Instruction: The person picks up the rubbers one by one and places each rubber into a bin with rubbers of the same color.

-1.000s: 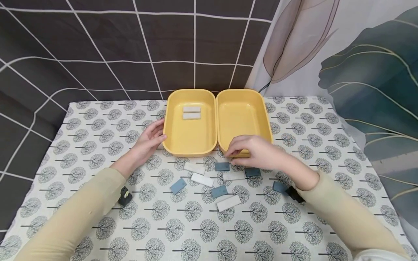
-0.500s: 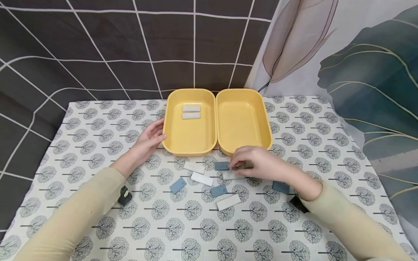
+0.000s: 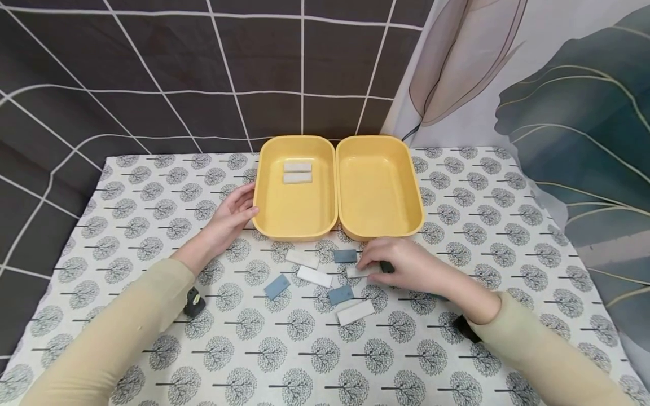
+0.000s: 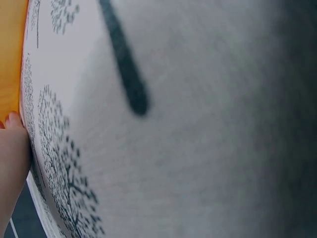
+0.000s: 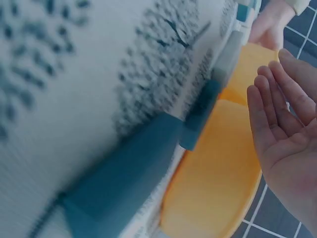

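My left hand [image 3: 228, 220] rests against the outer left wall of the left yellow bin [image 3: 294, 211], thumb near the rim. Two white blocks [image 3: 297, 178] lie inside that bin. Just in front of the right yellow bin [image 3: 378, 192], my right hand [image 3: 401, 265] hovers with bent fingers over a white block [image 3: 355, 272], partly hiding it and a dark blue block [image 3: 387, 267]. In the right wrist view, nothing shows in the loosely bent right hand [image 5: 292, 119], and the white block [image 5: 229, 57] lies apart from it. The left wrist view catches only part of the left hand [image 4: 12, 158].
Nearer me lie blue blocks [image 3: 276, 287] and white blocks [image 3: 315, 277], several in all, scattered on the tree-print cloth [image 3: 244, 349]. A dark tiled-pattern curtain [image 3: 264, 67] hangs behind the bins. Each wrist bears a small black device [image 3: 194, 303].
My right hand has drawn back from the front rim of the right bin toward me, coming over the white block. My left hand stays at the left bin.
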Action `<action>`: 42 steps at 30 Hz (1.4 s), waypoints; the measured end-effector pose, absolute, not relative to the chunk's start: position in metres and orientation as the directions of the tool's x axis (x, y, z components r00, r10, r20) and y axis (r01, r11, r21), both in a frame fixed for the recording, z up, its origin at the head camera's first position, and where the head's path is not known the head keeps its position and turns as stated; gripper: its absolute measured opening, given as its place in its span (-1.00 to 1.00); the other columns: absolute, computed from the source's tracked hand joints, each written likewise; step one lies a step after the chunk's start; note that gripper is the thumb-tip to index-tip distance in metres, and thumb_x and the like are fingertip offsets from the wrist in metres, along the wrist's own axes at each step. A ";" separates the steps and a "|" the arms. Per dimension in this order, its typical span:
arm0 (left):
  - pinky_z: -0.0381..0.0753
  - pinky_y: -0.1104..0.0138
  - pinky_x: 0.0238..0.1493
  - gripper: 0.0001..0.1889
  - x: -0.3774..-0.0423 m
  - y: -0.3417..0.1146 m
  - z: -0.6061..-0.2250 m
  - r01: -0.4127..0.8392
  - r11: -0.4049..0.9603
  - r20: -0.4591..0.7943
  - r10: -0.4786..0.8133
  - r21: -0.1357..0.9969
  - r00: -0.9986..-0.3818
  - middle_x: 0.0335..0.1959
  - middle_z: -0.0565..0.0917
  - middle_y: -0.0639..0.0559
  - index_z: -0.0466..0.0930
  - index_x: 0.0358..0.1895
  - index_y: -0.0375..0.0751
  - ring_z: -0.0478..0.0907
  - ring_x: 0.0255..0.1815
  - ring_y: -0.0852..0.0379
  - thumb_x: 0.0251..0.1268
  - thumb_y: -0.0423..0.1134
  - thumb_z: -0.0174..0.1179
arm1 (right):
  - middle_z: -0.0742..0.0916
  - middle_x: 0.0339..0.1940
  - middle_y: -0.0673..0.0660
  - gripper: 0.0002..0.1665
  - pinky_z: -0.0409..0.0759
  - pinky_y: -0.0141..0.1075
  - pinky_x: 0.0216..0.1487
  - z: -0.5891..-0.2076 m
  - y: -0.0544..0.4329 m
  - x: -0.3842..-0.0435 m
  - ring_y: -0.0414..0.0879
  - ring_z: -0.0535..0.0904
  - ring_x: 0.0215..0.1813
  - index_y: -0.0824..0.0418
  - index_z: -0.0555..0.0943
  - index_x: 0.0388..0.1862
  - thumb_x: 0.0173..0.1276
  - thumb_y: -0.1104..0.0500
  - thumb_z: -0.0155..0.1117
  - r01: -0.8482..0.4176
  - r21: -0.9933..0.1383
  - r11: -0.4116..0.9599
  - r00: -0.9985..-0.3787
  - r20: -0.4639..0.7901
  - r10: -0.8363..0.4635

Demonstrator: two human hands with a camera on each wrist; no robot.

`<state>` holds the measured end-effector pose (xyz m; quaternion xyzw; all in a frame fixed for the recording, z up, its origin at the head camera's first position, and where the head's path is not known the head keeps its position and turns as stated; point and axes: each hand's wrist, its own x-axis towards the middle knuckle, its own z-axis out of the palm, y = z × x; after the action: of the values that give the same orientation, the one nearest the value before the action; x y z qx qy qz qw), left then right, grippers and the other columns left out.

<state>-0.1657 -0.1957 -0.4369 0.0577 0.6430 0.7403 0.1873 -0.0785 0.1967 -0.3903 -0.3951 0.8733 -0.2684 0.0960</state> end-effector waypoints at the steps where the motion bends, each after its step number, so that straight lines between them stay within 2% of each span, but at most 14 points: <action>1: 0.24 0.30 0.74 -0.22 -0.166 -0.196 -0.437 -0.204 -0.102 -0.156 0.351 0.974 -0.923 0.73 0.04 -0.29 -0.08 0.71 -0.33 0.31 0.52 0.15 0.53 -0.50 0.05 | 0.84 -0.05 -0.05 -0.69 0.78 -0.18 0.17 -0.392 0.197 -0.078 -0.18 0.74 0.00 0.08 0.81 -0.06 0.21 0.18 0.63 -0.642 -0.540 0.544 -0.669 0.049 -0.741; 4: 0.23 0.30 0.74 -0.23 -0.166 -0.195 -0.438 -0.205 -0.100 -0.158 0.351 0.974 -0.923 0.73 0.04 -0.28 -0.08 0.71 -0.32 0.32 0.50 0.17 0.53 -0.51 0.03 | 0.84 -0.03 -0.04 -0.69 0.78 -0.16 0.17 -0.397 0.197 -0.077 -0.16 0.75 0.01 0.08 0.81 -0.05 0.21 0.17 0.63 -0.643 -0.533 0.550 -0.676 0.056 -0.735; 10: 0.25 0.30 0.73 -0.23 -0.167 -0.195 -0.439 -0.206 -0.104 -0.159 0.348 0.973 -0.924 0.73 0.05 -0.27 -0.07 0.71 -0.31 0.34 0.48 0.20 0.53 -0.52 0.02 | 0.84 0.03 0.00 -0.64 0.74 -0.04 0.30 -0.403 0.198 -0.075 -0.05 0.75 0.13 0.11 0.80 0.00 0.21 0.18 0.62 -0.621 -0.525 0.582 -0.701 0.039 -0.712; 22: 0.28 0.34 0.71 -0.23 -0.167 -0.196 -0.438 -0.197 -0.111 -0.148 0.347 0.974 -0.926 0.71 0.06 -0.29 -0.06 0.71 -0.33 0.37 0.43 0.24 0.53 -0.51 0.04 | 0.81 0.16 0.08 -0.56 0.61 0.06 0.49 -0.408 0.198 -0.076 0.07 0.69 0.30 0.15 0.77 0.10 0.22 0.19 0.61 -0.588 -0.535 0.606 -0.719 0.003 -0.695; 32: 0.44 0.48 0.56 -0.23 -0.167 -0.195 -0.440 -0.199 -0.132 -0.143 0.344 0.971 -0.928 0.68 0.13 -0.28 -0.04 0.70 -0.34 0.41 0.40 0.23 0.50 -0.53 0.03 | 0.80 0.20 0.11 -0.55 0.59 0.08 0.52 -0.413 0.197 -0.077 0.10 0.68 0.33 0.17 0.76 0.13 0.24 0.20 0.59 -0.581 -0.520 0.626 -0.720 -0.030 -0.694; 39: 0.46 0.51 0.54 -0.23 -0.167 -0.195 -0.440 -0.193 -0.130 -0.139 0.345 0.973 -0.928 0.57 0.30 -0.08 -0.05 0.70 -0.35 0.42 0.39 0.25 0.50 -0.52 0.03 | 0.81 0.17 0.10 -0.58 0.61 0.07 0.49 -0.415 0.195 -0.077 0.09 0.69 0.31 0.16 0.75 0.13 0.28 0.20 0.56 -0.597 -0.507 0.622 -0.715 -0.016 -0.699; 42: 0.44 0.49 0.56 -0.23 -0.166 -0.195 -0.439 -0.193 -0.127 -0.140 0.343 0.973 -0.929 0.60 0.27 -0.14 -0.05 0.70 -0.35 0.42 0.39 0.26 0.51 -0.52 0.03 | 0.81 0.15 0.10 -0.59 0.62 0.07 0.48 -0.415 0.194 -0.077 0.09 0.70 0.29 0.16 0.75 0.12 0.28 0.21 0.55 -0.603 -0.498 0.623 -0.714 -0.011 -0.700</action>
<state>-0.1662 -0.1953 -0.4395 0.0590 0.6358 0.7484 0.1793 -0.0772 0.1942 -0.4150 -0.3639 0.8951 -0.2364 0.1022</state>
